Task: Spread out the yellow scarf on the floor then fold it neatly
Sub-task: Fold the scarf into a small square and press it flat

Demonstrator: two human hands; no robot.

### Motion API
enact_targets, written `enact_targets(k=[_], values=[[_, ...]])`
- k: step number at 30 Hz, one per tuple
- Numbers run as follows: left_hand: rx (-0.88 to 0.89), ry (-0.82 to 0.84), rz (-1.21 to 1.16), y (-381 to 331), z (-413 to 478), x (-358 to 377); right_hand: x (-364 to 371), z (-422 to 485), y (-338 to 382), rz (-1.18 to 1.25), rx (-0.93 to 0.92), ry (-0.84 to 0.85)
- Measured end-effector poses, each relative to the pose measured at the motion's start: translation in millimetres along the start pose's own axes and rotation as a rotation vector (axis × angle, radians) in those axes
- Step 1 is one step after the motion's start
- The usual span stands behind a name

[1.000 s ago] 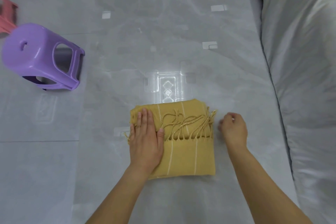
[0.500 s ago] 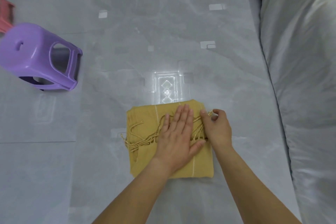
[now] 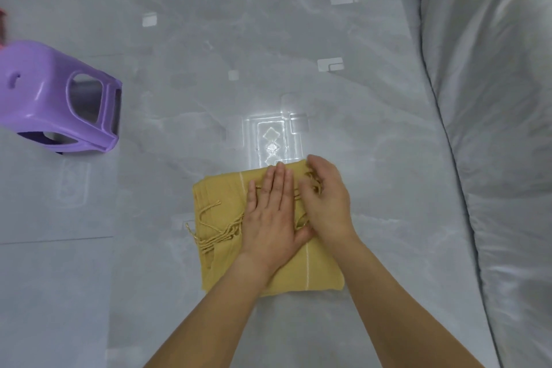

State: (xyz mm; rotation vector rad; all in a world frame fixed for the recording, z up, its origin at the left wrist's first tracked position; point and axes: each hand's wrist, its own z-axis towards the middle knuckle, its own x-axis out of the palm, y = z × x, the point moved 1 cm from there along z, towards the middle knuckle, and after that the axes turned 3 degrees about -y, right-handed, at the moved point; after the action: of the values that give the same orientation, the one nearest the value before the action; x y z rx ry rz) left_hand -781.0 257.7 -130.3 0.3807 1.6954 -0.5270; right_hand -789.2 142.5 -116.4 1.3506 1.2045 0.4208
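Left hand [image 3: 273,218] lies flat, fingers extended, pressing the folded scarf [image 3: 227,197]. Right hand [image 3: 327,203], fingers loosely curled, touches the tassels [image 3: 215,233]; any grip is indiscernible.

Both bare forearms rise from the frame's bottom toward centre. The left hand [image 3: 273,219] lies flat, fingers together; the right hand [image 3: 327,203] beside it is loosely curled, touching its thumb.

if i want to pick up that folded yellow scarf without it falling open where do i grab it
Probably the far folded edge of the yellow scarf, pinching all layers from above. The fringe trails loose on its left side, so lifting there would likely let layers slip. Both the left hand and right hand already press on top.
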Motion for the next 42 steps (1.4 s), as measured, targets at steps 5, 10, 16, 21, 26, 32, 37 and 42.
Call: enact_targets(k=[5, 10, 16, 21, 26, 32, 37, 42], values=[[-0.053, -0.029, -0.006, 24.0, -9.6, -3.7, 4.6, -6.3, -6.8, -0.369, -0.282, 0.281], [-0.216, -0.041, -0.016, 50.0, -18.8, -10.6, -19.8, -12.6, -19.8, -0.386, -0.085, 0.132], [-0.563, 0.047, -0.299, 60.2, -48.8, -10.6, -20.6, -37.9, -27.0, -0.214, 0.081, 0.225], [-0.639, -0.095, -0.647, 57.4, -53.4, -10.6, -5.6, -42.5, -21.8, -0.219, 0.111, 0.184], [-0.479, -0.117, -0.65, 47.9, -48.7, -5.3, -14.1, -57.3, -35.6, -0.207, 0.13, 0.063], [-0.136, 0.045, -0.598, -12.0, -31.0, -3.2, -64.8, -115.9, -68.2, -0.137, 0.333, -0.25], [0.161, 0.163, -0.571, -81.2, -18.0, 8.6, -103.5, -164.2, -92.4, -0.038, 0.498, -0.498], [0.432, 0.258, -0.476, -143.5, -5.0, 20.8, -127.1, -199.9, -110.5, 0.086, 0.596, -0.673]])
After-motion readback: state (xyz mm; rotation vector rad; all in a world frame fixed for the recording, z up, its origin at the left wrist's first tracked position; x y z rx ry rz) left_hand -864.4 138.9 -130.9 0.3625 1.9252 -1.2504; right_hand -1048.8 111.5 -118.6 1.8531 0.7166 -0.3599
